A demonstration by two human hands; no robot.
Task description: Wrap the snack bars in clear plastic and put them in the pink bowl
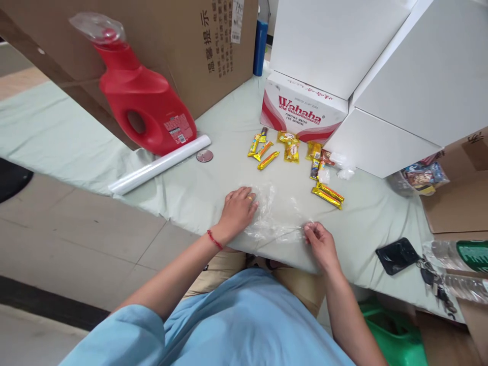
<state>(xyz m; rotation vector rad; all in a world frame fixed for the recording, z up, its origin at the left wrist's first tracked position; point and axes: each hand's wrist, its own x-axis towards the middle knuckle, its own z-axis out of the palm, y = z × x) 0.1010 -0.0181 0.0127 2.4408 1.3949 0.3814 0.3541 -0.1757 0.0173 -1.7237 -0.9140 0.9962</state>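
A thin, crumpled sheet of clear plastic film (270, 221) lies on the cloth-covered table (213, 180) in front of me. My left hand (239, 211) rests palm down at its left edge, fingers stretched out. At the sheet's right corner, my right hand (321, 243) pinches the film between thumb and fingers. Beyond the sheet are small yellow-wrapped snack bars (268, 160), yellow snack packets (292, 150) and two longer gold-wrapped bars (328, 195). A few small white-wrapped pieces (345, 173) sit beside them. To the left lies a white roll of plastic film (162, 165).
A red jug (152, 96) stands by a large brown carton (171, 30) at the back left. Behind the snacks is a Wahaha box (305, 109) beneath white boxes (320, 40). A black phone-like object (397, 255), keys (434, 284) and plastic bottles (453, 254) are at right.
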